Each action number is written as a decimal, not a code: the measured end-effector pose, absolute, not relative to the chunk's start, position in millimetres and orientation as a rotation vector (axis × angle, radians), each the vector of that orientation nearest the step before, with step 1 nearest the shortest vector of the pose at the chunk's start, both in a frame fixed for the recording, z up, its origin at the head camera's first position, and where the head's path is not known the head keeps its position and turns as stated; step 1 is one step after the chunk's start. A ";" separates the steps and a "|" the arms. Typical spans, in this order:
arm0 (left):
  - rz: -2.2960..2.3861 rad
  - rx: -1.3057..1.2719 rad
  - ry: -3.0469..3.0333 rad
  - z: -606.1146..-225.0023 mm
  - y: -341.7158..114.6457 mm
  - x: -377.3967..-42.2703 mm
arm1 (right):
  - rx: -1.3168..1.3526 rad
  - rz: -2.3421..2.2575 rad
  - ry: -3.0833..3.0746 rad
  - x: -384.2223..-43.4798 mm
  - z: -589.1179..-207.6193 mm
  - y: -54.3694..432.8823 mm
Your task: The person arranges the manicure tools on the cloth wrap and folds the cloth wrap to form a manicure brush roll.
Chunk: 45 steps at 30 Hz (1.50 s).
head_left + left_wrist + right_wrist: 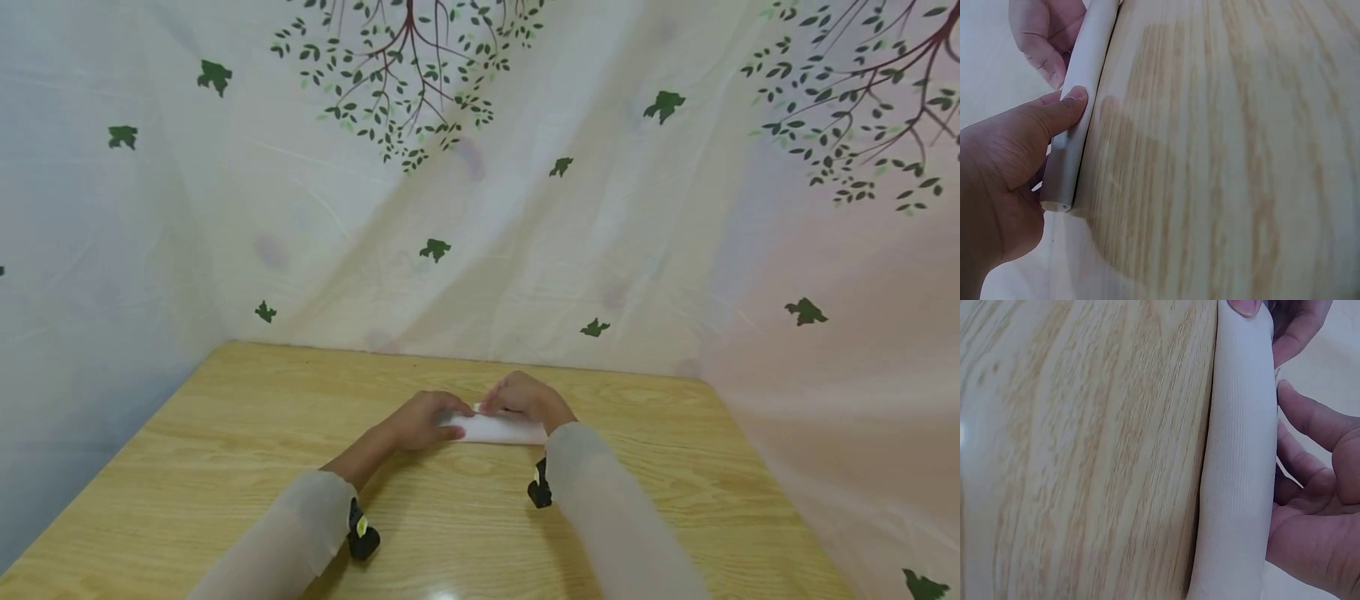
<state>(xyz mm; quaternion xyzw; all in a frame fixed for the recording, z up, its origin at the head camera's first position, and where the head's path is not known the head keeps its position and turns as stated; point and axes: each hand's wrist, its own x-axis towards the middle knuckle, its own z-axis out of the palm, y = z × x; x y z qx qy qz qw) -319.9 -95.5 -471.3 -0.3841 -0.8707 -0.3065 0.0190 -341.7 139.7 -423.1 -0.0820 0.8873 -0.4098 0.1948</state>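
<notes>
A slim white roll (498,429) of finely ribbed, soft-looking sheet lies crosswise on the wooden table. My left hand (420,419) grips its left end, thumb pressed on the near face and fingers behind. That end shows in the left wrist view as a small open coil on the roll (1066,162). My right hand (528,396) is bent over the far side, its fingertips at a small white bit on the roll's back edge. In the right wrist view, curled fingers (1300,462) sit behind the roll (1238,450), largely hidden by it.
The light wood table (450,517) reaches back to a pale curtain (510,275) printed with green leaves and branches. More curtain hangs along both sides. Each wrist wears a small black device, such as the left device (363,537).
</notes>
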 end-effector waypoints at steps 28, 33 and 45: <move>-0.886 -1.238 -2.646 -470.2 -95.5 -314.4 | -0.073 -1.326 2.417 -338.3 -430.2 132.7; -0.883 -1.228 -2.655 -470.2 -94.7 -313.7 | -0.130 -1.310 2.386 -339.8 -428.6 135.8; -0.853 -1.231 -2.651 -473.7 -94.3 -315.1 | -0.218 -0.973 2.499 -344.1 -415.9 136.1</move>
